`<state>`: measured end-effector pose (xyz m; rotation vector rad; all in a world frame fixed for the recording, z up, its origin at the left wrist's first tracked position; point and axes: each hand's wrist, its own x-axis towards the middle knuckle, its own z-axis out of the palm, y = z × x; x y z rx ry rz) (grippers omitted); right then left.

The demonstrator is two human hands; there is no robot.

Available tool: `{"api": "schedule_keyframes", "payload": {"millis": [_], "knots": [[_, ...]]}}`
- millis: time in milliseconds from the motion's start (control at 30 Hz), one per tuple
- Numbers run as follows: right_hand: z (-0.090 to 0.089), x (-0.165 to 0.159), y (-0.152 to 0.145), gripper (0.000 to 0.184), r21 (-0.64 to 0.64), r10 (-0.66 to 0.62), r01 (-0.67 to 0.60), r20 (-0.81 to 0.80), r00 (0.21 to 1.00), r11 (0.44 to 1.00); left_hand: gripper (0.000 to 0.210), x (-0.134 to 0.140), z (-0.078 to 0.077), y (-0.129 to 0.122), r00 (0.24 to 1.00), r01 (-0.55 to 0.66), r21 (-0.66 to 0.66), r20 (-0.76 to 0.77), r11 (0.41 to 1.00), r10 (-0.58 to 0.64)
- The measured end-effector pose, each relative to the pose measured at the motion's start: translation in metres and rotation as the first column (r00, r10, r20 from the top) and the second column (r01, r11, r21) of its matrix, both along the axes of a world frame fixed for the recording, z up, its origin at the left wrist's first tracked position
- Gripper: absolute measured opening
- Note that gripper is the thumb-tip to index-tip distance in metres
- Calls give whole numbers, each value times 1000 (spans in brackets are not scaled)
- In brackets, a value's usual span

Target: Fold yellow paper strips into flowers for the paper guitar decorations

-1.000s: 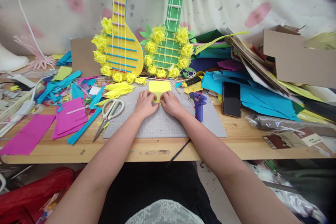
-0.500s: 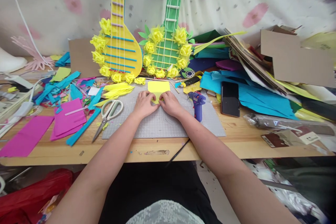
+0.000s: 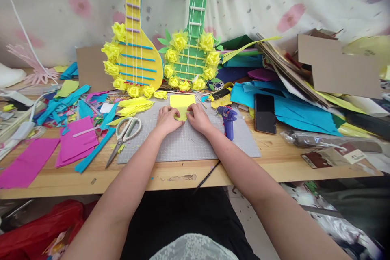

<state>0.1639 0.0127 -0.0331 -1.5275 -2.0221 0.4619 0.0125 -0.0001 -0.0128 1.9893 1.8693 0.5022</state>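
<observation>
On the grey cutting mat lies a small sheet of yellow paper, its near part bent up or doubled between my hands. My left hand pinches its near left side, thumb pointing inward. Opposite, my right hand has curled fingers on the paper's right side; its fingertips are partly hidden. A purple hot glue gun stands right of my right hand. Scissors with pale handles lie left of my left hand, below a stack of yellow paper strips.
Behind the mat stand a yellow paper instrument and a green one, both trimmed with yellow paper flowers. Pink paper and blue scraps cover the left side. On the right lie a phone, blue sheets and cardboard.
My right hand has shifted slightly away from my left thumb, showing more of the paper's bent near part. The whole view has drifted a little; the other things keep their places.
</observation>
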Motion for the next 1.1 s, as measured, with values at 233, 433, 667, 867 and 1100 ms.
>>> {"api": "schedule_keyframes", "payload": {"millis": [233, 433, 667, 867, 1100], "knots": [[2, -2, -4, 18, 2, 47, -47, 46, 998, 999, 27, 0, -1, 3, 999, -13, 0, 31, 1000, 13], [3, -7, 0, 17, -30, -71, 74, 83, 994, 997, 29, -2, -5, 4, 999, -6, 13, 46, 1000, 5], [3, -6, 7, 21, -8, -132, 133, 64, 989, 991, 29, -4, -6, 1, 997, -5, 52, 80, 999, 1], [4, -3, 6, 23, 3, -139, 139, -44, 989, 990, 21, -7, -13, 10, 964, -80, 136, 263, 988, 42], [4, -2, 5, 20, -14, -124, 123, -89, 988, 992, 23, -18, -2, 43, 869, -233, 71, 463, 970, 175]]}}
